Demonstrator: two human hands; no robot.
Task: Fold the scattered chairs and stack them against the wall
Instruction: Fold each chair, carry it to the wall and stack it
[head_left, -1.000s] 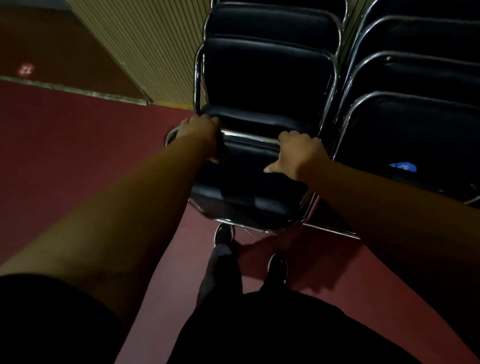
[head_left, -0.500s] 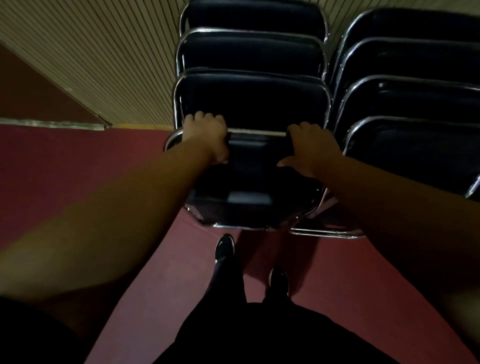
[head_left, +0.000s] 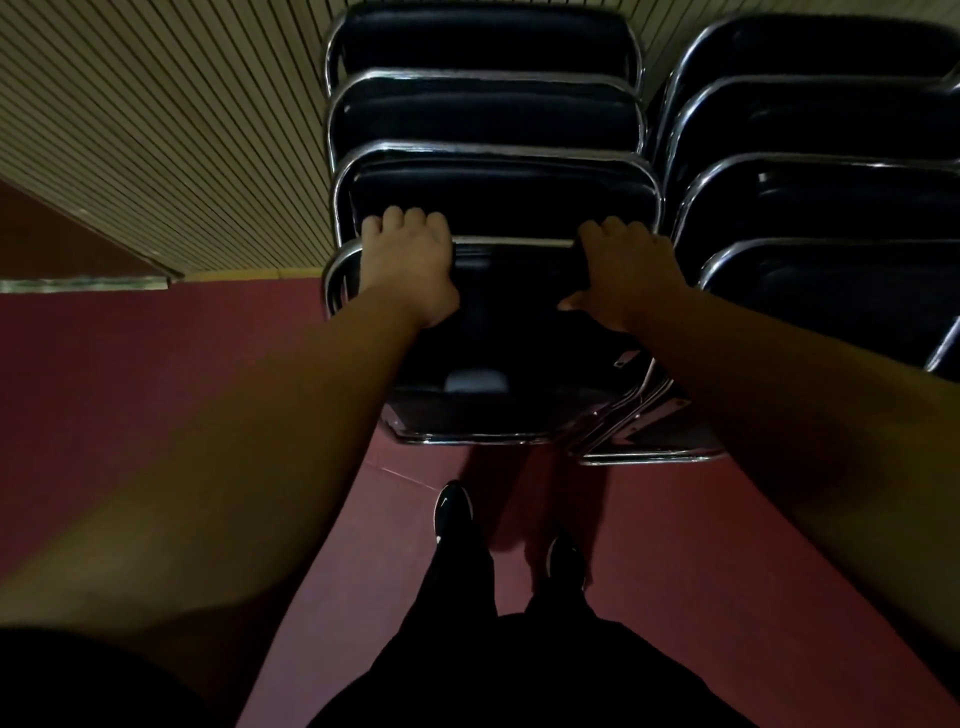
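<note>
Folded chair was gripped at its top bar by L hand & R hand. It was held flat against stacked chairs, prob. so it wouldn't tip.

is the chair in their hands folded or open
Folded: the chair is one flat panel fronting the left stack; left hand and right hand grip its top rail.
</note>
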